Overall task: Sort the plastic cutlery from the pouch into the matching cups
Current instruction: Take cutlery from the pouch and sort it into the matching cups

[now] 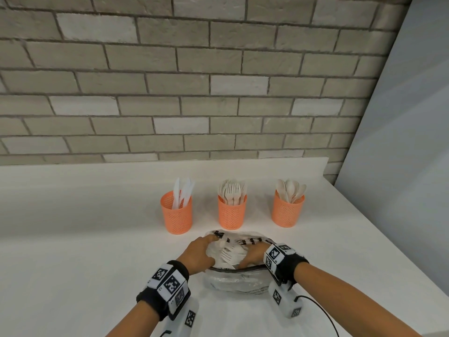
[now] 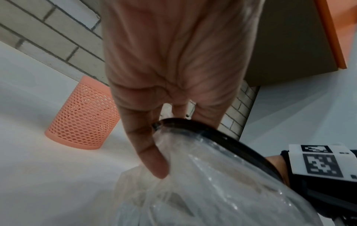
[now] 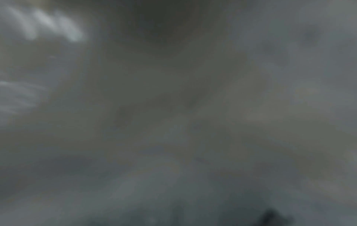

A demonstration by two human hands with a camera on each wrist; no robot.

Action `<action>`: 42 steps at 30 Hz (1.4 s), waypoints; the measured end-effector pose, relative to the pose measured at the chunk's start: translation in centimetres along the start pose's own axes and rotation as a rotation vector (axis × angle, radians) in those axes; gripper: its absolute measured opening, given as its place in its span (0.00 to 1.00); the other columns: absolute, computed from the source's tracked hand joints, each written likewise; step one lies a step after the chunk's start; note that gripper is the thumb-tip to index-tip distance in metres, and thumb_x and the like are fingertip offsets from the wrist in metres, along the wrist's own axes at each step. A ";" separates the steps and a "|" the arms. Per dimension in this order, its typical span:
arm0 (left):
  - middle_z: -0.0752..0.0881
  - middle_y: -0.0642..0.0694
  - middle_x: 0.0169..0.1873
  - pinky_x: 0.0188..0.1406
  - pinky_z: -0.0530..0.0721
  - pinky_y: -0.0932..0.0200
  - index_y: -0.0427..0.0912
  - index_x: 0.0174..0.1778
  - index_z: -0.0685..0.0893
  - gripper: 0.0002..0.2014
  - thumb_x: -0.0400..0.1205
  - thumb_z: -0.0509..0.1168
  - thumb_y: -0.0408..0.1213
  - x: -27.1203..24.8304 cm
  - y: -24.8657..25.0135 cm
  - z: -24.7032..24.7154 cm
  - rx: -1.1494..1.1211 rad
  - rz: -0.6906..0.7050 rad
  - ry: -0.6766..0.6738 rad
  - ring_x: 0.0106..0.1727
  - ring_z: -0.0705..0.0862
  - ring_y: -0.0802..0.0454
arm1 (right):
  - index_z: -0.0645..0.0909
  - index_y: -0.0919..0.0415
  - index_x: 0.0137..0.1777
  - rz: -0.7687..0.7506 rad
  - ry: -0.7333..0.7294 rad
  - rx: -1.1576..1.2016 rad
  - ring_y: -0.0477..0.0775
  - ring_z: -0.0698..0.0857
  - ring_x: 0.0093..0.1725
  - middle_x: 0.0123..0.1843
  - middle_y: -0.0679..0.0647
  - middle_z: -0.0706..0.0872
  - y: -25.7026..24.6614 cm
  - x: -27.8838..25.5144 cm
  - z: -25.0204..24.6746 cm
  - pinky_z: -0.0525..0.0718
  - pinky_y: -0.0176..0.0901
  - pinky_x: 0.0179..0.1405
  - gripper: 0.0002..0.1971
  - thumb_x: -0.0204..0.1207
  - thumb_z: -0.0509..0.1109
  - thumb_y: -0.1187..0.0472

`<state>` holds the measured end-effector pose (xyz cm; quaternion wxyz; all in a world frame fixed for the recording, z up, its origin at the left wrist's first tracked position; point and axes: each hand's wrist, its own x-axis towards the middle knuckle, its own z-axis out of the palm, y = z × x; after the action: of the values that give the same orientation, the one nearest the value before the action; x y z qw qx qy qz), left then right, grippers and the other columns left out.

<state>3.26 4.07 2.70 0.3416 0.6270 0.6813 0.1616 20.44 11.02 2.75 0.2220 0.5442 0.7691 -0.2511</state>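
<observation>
A clear plastic pouch with a black zip rim lies on the white counter, holding several white forks and other cutlery. My left hand grips the pouch's left edge; in the left wrist view its thumb presses the plastic while the fingers go behind the rim. My right hand reaches into the pouch mouth among the cutlery, its fingertips hidden. Behind stand three orange mesh cups: knives, forks and spoons. The right wrist view is only a dark blur.
A brick wall runs behind the counter, and a pale wall panel closes off the right side. A black cable trails from my right wrist. The knife cup stands left of my left hand.
</observation>
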 end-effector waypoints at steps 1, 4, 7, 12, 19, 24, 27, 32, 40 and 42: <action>0.73 0.39 0.70 0.54 0.82 0.61 0.44 0.77 0.65 0.31 0.76 0.62 0.27 0.0 0.0 0.1 -0.005 -0.009 0.000 0.67 0.77 0.44 | 0.56 0.59 0.82 -0.004 0.003 0.005 0.59 0.65 0.79 0.82 0.59 0.63 0.1 0.2 0.1 0.64 0.43 0.75 0.41 0.76 0.64 0.39; 0.73 0.38 0.69 0.51 0.83 0.60 0.44 0.77 0.64 0.32 0.76 0.62 0.28 0.0 0.3 0.4 -0.005 -0.014 -0.028 0.66 0.78 0.43 | 0.58 0.60 0.81 0.004 -0.006 0.028 0.59 0.66 0.79 0.81 0.58 0.64 0.2 0.6 0.4 0.64 0.44 0.75 0.41 0.74 0.66 0.38; 0.71 0.39 0.72 0.65 0.73 0.61 0.43 0.78 0.62 0.33 0.76 0.63 0.28 0.0 0.7 0.7 0.037 0.020 -0.041 0.72 0.72 0.44 | 0.68 0.59 0.76 0.004 -0.027 0.069 0.58 0.72 0.74 0.76 0.57 0.73 -0.4 1.0 0.4 0.69 0.43 0.72 0.36 0.71 0.70 0.42; 0.67 0.41 0.76 0.70 0.65 0.65 0.43 0.80 0.60 0.34 0.77 0.62 0.26 -0.1 0.9 1.1 0.038 0.037 -0.048 0.77 0.67 0.47 | 0.69 0.57 0.74 -0.056 -0.050 -0.013 0.59 0.75 0.71 0.73 0.58 0.76 -1.9 1.2 -0.1 0.72 0.45 0.68 0.30 0.73 0.72 0.54; 0.71 0.40 0.68 0.39 0.84 0.61 0.45 0.77 0.65 0.31 0.76 0.63 0.31 0.0 -0.4 0.4 -0.054 -0.097 0.063 0.62 0.80 0.41 | 0.55 0.59 0.82 -0.122 0.031 0.012 0.60 0.65 0.79 0.82 0.59 0.63 -1.1 0.2 -0.1 0.63 0.44 0.76 0.39 0.77 0.66 0.43; 0.74 0.42 0.66 0.58 0.80 0.53 0.49 0.74 0.69 0.28 0.75 0.62 0.31 0.0 -0.6 0.2 -0.061 -0.116 0.097 0.63 0.79 0.39 | 0.61 0.58 0.79 -0.223 0.036 0.109 0.59 0.71 0.76 0.78 0.57 0.70 -0.3 -0.1 -0.4 0.67 0.43 0.73 0.32 0.78 0.68 0.53; 0.75 0.42 0.67 0.67 0.75 0.54 0.50 0.72 0.71 0.27 0.75 0.62 0.33 0.1 -0.5 0.2 -0.044 -0.119 0.144 0.67 0.76 0.43 | 0.63 0.58 0.79 -0.235 0.051 0.147 0.58 0.72 0.75 0.77 0.57 0.72 -0.2 -0.1 0.0 0.68 0.43 0.73 0.30 0.79 0.67 0.55; 0.77 0.42 0.64 0.64 0.77 0.54 0.49 0.71 0.70 0.26 0.75 0.62 0.34 -0.1 -0.4 0.8 -0.043 -0.172 0.187 0.63 0.79 0.44 | 0.71 0.59 0.74 -0.278 0.089 0.212 0.59 0.77 0.70 0.72 0.58 0.79 -0.2 0.3 1.2 0.72 0.44 0.71 0.25 0.77 0.69 0.54; 0.75 0.45 0.57 0.24 0.80 0.69 0.45 0.73 0.70 0.28 0.76 0.59 0.26 -0.3 0.0 0.4 -0.204 -0.060 0.048 0.36 0.78 0.55 | 0.79 0.66 0.65 -0.279 0.154 0.281 0.61 0.82 0.65 0.65 0.62 0.84 0.8 1.0 1.4 0.79 0.44 0.64 0.24 0.70 0.77 0.59; 0.74 0.45 0.59 0.26 0.81 0.68 0.46 0.73 0.70 0.28 0.76 0.59 0.25 -0.3 -0.1 0.1 -0.223 -0.058 0.044 0.37 0.78 0.54 | 0.80 0.65 0.65 -0.283 0.150 0.302 0.60 0.82 0.65 0.64 0.61 0.84 1.0 1.2 1.1 0.77 0.40 0.61 0.23 0.71 0.76 0.59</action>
<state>3.28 3.75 2.63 0.3988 0.5613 0.6843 0.2400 21.11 11.47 1.07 0.0429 0.4752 0.8057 -0.3509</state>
